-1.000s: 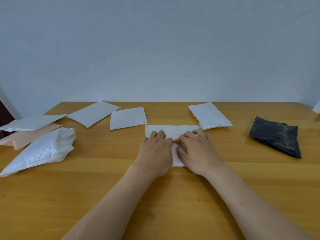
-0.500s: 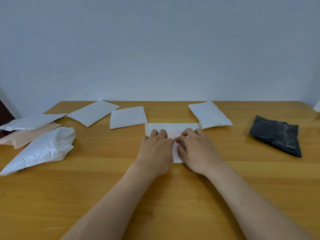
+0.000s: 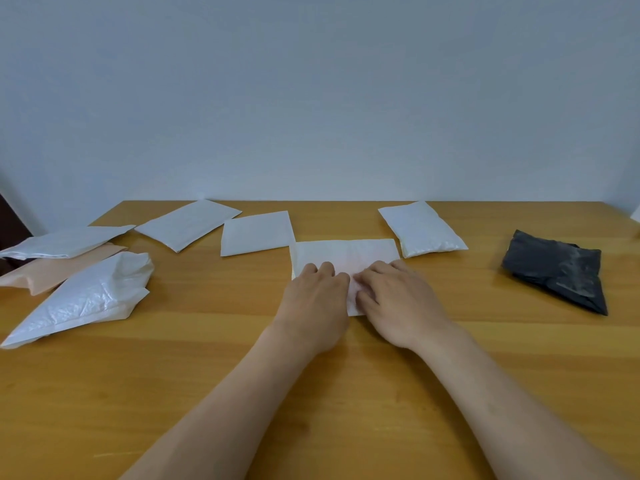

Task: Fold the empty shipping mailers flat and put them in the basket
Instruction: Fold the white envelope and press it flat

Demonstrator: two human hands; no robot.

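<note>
Both hands have barely moved in the last second, staying pressed on the same mailer. On the wooden table [image 3: 207,393] lie eight mailers: six white, one peach, one black. The biggest is a crumpled white mailer [image 3: 83,299] at the left edge, with the peach mailer [image 3: 52,271] just behind it and a flat white mailer [image 3: 65,241] lying partly over the peach one. The black mailer [image 3: 554,271] sits crumpled, well apart on the right. At the back are a long white mailer [image 3: 187,223], a square white mailer [image 3: 256,232] and a puffy white mailer [image 3: 420,228]. In the middle lies the folded white mailer [image 3: 346,252], flat, faintly pink. The left hand [image 3: 313,303] and right hand [image 3: 398,303] rest palm down on its near part, side by side, fingers together, pressing it to the table and gripping nothing.
</note>
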